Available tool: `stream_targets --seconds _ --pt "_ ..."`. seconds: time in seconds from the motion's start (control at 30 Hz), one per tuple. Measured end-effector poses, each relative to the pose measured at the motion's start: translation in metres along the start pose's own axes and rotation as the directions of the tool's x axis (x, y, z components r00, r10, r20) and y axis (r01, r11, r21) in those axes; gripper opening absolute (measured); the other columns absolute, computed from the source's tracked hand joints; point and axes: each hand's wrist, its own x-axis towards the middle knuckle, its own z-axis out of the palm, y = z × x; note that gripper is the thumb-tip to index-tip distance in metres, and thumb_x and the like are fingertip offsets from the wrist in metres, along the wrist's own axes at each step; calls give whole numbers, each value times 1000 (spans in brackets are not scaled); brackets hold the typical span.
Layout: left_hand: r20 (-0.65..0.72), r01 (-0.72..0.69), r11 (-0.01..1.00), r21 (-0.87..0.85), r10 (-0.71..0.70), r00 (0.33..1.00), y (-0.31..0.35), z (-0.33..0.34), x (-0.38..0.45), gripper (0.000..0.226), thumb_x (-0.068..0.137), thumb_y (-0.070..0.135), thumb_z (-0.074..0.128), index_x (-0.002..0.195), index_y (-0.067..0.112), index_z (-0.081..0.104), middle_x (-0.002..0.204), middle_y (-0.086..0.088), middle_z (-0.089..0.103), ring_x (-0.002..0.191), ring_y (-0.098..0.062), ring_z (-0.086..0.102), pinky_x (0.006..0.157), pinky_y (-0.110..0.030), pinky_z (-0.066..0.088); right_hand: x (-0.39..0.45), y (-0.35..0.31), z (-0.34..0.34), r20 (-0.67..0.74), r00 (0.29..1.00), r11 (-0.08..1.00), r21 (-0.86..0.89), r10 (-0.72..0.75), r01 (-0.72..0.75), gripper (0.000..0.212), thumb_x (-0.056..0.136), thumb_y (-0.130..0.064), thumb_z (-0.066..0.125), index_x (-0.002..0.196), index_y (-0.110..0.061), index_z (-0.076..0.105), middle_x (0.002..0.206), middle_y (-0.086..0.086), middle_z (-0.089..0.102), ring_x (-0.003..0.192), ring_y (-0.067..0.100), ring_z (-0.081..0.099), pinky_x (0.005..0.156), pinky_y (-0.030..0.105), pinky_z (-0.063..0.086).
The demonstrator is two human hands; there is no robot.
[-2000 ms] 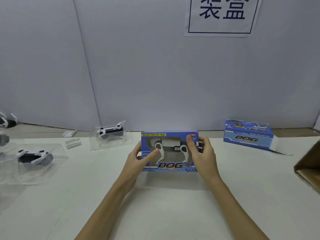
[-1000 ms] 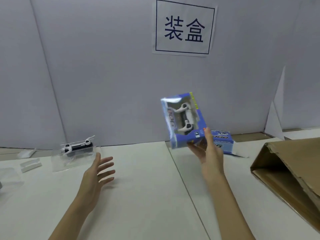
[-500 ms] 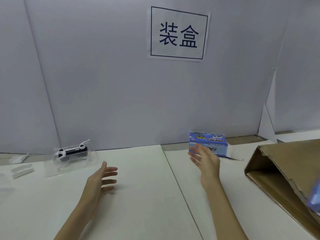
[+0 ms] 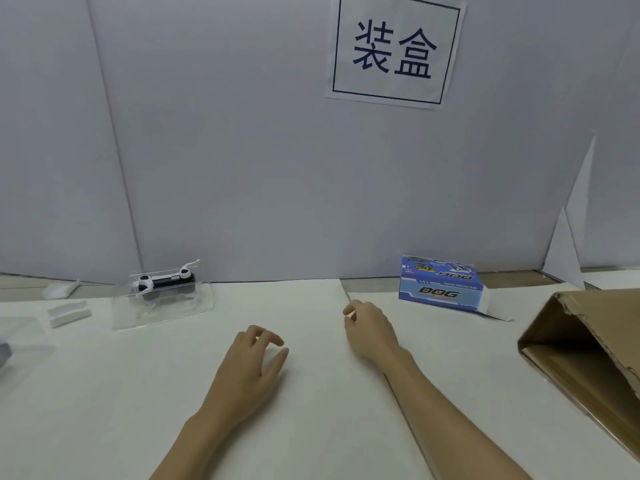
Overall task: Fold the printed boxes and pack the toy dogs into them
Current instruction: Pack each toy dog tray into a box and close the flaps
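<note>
Both hands are empty. The left hand (image 4: pixel 254 362) hangs over the white table (image 4: pixel 311 427) with fingers loosely curled, holding nothing; the right hand (image 4: pixel 369 329) sits just ahead of it, fingers likewise relaxed and bent, gripping nothing.

Risks noted: the printed box (image 4: pixel 440 284) lies at the back right of the table near the wall, with one end flap open and flat on the surface. A careless grab could crease that flap or crush the thin card. The toy dog (image 4: pixel 166 281) sits in a clear plastic tray (image 4: pixel 162 306) at the back left, well apart from the box; its thin white legs and tail stick out and could snag on the box mouth if pushed in crooked. The tray is light and may slide when reached for.

Condition: the box is blue with "DOG" lettering, squared up, undamaged. The dog is black-bodied with white ends, and appears intact. A brown carton (image 4: pixel 588 358) lies open at the right edge.
</note>
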Motion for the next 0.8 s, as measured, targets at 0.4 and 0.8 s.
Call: stream_targets --seconds 0.4,0.8 --pt "43 -61 989 133 55 998 -9 10 5 22 107 45 48 117 31 62 118 18 46 111 -6 47 98 -30 33 83 66 -29 -119 971 755 -613 205 -234 43 108 -43 43 146 -26 52 169 26 -10 154 54 -9 119 73 11" --pt "41 -38 996 82 34 999 -9 5 5 17 106 40 53 112 30 65 114 17 50 108 -6 48 101 -28 35 30 43 -21 -321 945 974 -228 -62 -13 27 105 -13 55 124 -9 73 170 13 21 158 41 8 118 52 37"
